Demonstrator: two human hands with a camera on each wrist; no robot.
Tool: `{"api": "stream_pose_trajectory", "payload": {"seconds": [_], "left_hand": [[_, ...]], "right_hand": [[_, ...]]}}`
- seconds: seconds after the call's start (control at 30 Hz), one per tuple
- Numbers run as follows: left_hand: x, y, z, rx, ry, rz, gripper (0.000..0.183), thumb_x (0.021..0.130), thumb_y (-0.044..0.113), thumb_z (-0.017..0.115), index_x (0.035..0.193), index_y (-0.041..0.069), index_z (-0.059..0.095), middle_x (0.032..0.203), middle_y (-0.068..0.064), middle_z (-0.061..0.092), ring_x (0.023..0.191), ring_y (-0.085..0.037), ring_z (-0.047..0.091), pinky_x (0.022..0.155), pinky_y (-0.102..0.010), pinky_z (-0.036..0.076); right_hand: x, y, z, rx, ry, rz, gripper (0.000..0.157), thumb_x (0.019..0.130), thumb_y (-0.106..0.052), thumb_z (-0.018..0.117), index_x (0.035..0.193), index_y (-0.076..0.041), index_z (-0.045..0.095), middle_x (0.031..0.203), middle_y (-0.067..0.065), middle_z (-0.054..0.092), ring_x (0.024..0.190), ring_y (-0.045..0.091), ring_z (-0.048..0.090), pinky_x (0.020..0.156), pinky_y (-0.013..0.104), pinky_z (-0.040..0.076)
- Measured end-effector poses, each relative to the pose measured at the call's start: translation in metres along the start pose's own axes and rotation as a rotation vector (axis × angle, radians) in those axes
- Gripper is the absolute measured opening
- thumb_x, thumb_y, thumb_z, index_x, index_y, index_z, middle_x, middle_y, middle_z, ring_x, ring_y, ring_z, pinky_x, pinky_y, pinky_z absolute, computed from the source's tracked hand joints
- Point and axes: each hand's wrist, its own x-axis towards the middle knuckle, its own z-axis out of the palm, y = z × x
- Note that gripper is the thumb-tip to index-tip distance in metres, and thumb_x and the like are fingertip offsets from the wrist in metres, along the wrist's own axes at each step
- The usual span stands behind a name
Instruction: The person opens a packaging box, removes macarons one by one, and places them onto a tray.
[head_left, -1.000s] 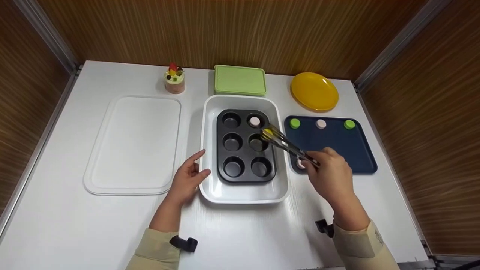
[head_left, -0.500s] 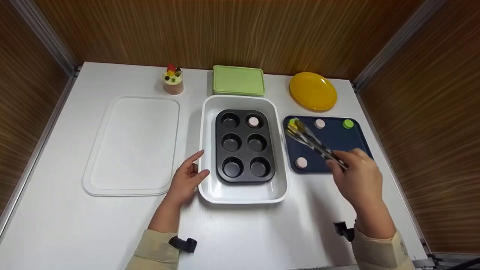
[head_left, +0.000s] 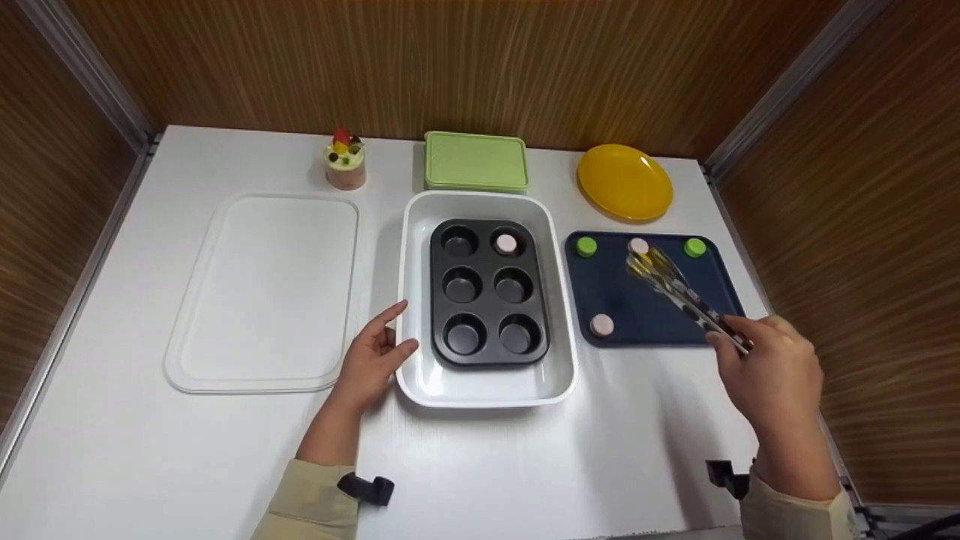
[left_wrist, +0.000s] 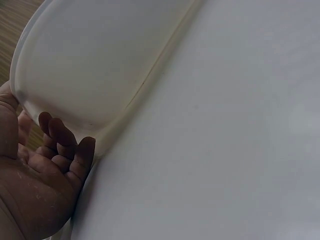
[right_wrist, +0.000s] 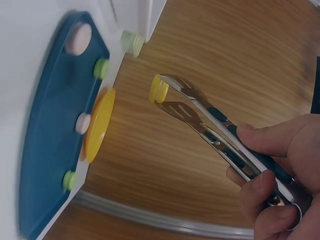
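My right hand (head_left: 776, 375) grips metal serving tongs (right_wrist: 207, 122) with dark pads on the arms. Their slotted tips pinch a yellow macaron (right_wrist: 159, 89), held above the dark blue tray (head_left: 637, 300) at the right. Pink macarons (head_left: 601, 325) and green macarons (head_left: 695, 247) lie on that tray. At the left side of a white rectangular tub (head_left: 487, 388), my left hand (head_left: 367, 367) touches the rim with thumb and index finger, the other fingers loosely bent. Inside the tub sits a black muffin tin (head_left: 487, 289), with one pink macaron (head_left: 506, 244) in its back right cup.
A white lid (head_left: 266, 292) lies on the table at the left. Along the back stand a cake cup (head_left: 346, 169) with fruit on top, a light green lidded box (head_left: 477, 161) and a yellow plate (head_left: 625, 182). Wood-patterned panels (head_left: 450, 67) enclose the table.
My right hand has moved to the right, carrying the tongs and yellow macaron from over the muffin tin to over the blue tray. The left hand has stayed at the tub's rim.
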Motion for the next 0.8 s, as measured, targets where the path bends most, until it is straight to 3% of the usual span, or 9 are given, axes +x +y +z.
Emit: {"api": "stream_pose_trajectory", "payload": {"seconds": [0.17,0.4,0.8], "left_hand": [[0.001,-0.003,0.0,-0.003,-0.002,0.011,0.063,0.094,-0.004,0.075,0.153,-0.002,0.051,0.084,-0.004,0.051,0.072,-0.011,0.047,0.064,-0.021,0.041],[0.001,-0.003,-0.001,0.002,-0.006,0.029,0.062,0.094,-0.005,0.074,0.152,-0.003,0.051,0.083,-0.003,0.051,0.071,-0.011,0.046,0.064,-0.021,0.04],[0.001,-0.004,-0.001,-0.008,-0.019,0.053,0.062,0.095,-0.006,0.072,0.152,-0.004,0.049,0.082,-0.004,0.055,0.072,-0.011,0.048,0.065,-0.021,0.042]], "right_hand": [[-0.007,0.014,-0.001,-0.019,-0.016,0.045,0.025,0.089,-0.006,0.081,0.11,0.007,0.078,0.093,0.027,0.067,0.075,0.047,0.064,0.055,0.054,0.045],[-0.018,0.03,0.001,-0.05,-0.057,0.103,0.027,0.09,-0.009,0.081,0.111,0.008,0.077,0.097,0.03,0.068,0.081,0.055,0.064,0.061,0.068,0.046],[-0.038,0.051,0.009,-0.076,-0.2,0.174,0.031,0.093,-0.014,0.08,0.115,0.007,0.076,0.103,0.033,0.067,0.087,0.058,0.064,0.065,0.069,0.049]]}}
